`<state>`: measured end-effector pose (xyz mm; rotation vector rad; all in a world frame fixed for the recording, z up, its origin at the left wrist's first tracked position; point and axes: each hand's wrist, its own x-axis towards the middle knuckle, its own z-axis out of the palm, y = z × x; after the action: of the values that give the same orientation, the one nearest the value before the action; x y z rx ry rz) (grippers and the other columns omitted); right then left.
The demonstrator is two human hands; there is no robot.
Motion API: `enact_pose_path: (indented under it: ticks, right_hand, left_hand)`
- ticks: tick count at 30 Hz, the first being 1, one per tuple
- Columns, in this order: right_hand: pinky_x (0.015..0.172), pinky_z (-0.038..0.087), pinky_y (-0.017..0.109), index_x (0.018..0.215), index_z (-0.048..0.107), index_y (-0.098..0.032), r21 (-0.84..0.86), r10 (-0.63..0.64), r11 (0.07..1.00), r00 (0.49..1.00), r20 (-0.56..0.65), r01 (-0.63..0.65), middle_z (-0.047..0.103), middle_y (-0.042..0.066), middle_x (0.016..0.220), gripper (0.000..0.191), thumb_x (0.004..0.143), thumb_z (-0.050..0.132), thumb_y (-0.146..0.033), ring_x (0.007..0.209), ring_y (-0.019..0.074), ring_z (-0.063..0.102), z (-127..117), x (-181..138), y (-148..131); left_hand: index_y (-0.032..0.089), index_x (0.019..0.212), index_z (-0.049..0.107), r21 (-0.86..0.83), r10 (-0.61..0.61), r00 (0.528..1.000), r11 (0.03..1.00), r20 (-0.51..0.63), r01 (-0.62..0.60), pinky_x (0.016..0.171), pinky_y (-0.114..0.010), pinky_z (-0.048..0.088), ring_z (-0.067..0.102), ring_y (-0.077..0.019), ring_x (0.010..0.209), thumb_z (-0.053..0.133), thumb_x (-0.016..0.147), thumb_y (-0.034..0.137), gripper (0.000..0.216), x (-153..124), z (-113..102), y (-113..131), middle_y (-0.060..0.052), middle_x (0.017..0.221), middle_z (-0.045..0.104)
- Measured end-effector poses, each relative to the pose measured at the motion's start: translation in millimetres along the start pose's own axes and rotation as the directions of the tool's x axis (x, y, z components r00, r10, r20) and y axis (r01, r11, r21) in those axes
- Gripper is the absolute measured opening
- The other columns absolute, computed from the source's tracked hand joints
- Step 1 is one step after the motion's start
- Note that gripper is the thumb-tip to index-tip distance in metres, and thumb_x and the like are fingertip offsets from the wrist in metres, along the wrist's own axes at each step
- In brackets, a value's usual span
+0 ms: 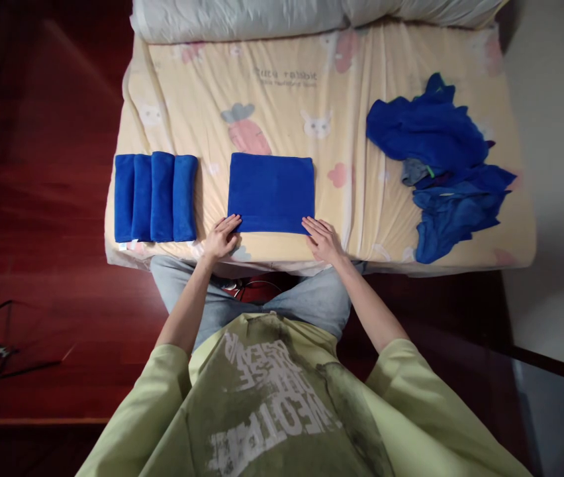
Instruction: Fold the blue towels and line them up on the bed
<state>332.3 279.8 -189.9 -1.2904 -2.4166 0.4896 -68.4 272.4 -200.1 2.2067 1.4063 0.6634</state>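
A blue towel (272, 192) lies flat as a smooth rectangle on the bed in front of me. My left hand (222, 236) rests on its near left corner, fingers stretched out over the cloth. On the near right corner lies my right hand (320, 238), its fingers also extended and flat. To the left, several rolled or folded blue towels (161, 199) sit side by side in a row. A crumpled heap of blue towels (435, 139) is on the right side of the bed, with a small greyish piece (414, 172) among them.
The bed (282, 119) has a yellow sheet with rabbit and carrot prints, its near edge at my knees. A pale rolled quilt (242, 20) lies along the far side. A black tripod leg (1, 350) stands on the red floor (78, 291) at left.
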Motion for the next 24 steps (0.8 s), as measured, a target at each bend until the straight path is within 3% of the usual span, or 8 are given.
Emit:
enact_pose_path:
  ticks: [10, 19, 24]
  right_hand:
    - [0.122, 0.037, 0.047, 0.146, 0.06, -0.025, 0.02, 0.09, 0.996, 0.989, -0.113, -0.088, 0.058, 0.003, 0.151, 0.061, 0.089, 0.046, -0.006, 0.143, 0.0204, 0.053, 15, 6, 0]
    - [0.113, 0.043, 0.045, 0.134, 0.069, -0.024, 0.013, 0.144, 0.989, 0.982, -0.122, -0.144, 0.065, 0.005, 0.142, 0.058, 0.092, 0.037, -0.002, 0.137, 0.0199, 0.059, 17, 15, -2]
    - [0.111, 0.048, 0.045, 0.132, 0.071, -0.022, 0.041, 0.098, 0.995, 0.986, -0.133, -0.094, 0.068, 0.007, 0.138, 0.055, 0.091, 0.039, -0.003, 0.133, 0.021, 0.062, 12, -7, -11]
  left_hand:
    - [0.023, 0.133, 0.069, -0.047, -0.154, 0.984, 0.987, -0.084, 0.151, 0.123, -0.046, 0.037, 0.053, -0.0205, 0.142, 0.047, 0.082, 0.007, 0.058, 7, 6, 7, -0.003, 0.146, 0.063]
    - [0.022, 0.127, 0.072, -0.057, -0.126, 0.985, 0.991, -0.115, 0.12, 0.12, -0.043, 0.039, 0.057, -0.0193, 0.138, 0.043, 0.092, 0.006, 0.048, 12, 8, 3, -0.006, 0.14, 0.066]
    - [0.023, 0.126, 0.073, -0.041, -0.088, 0.995, 0.995, -0.055, 0.086, 0.116, -0.045, 0.044, 0.061, -0.02, 0.134, 0.044, 0.09, 0.005, 0.049, -7, 0, 7, -0.007, 0.139, 0.067]
